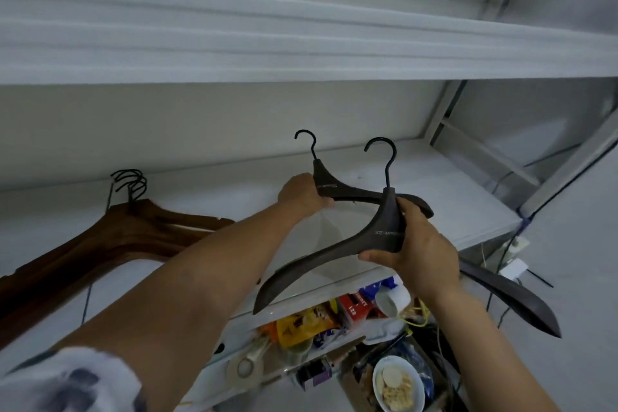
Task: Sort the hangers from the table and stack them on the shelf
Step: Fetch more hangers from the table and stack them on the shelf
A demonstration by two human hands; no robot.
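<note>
Both hands (pixel 302 192) (pixel 423 244) grip dark hangers (pixel 334 264) over white shelf (pixel 434 184) holding brown hangers (pixel 133 227).

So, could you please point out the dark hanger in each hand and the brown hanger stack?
Far dark hanger (pixel 337 188): head view, neck, left hand.
Near dark hanger (pixel 384 227): head view, neck, right hand.
Brown hanger stack (pixel 133 227): head view, upper arm.

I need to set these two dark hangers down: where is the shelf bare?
The shelf is bare from the brown hanger stack at its left end across to the metal upright, under and behind both hands. The lower shelf, packed with packets and a bowl, is crowded.
</note>
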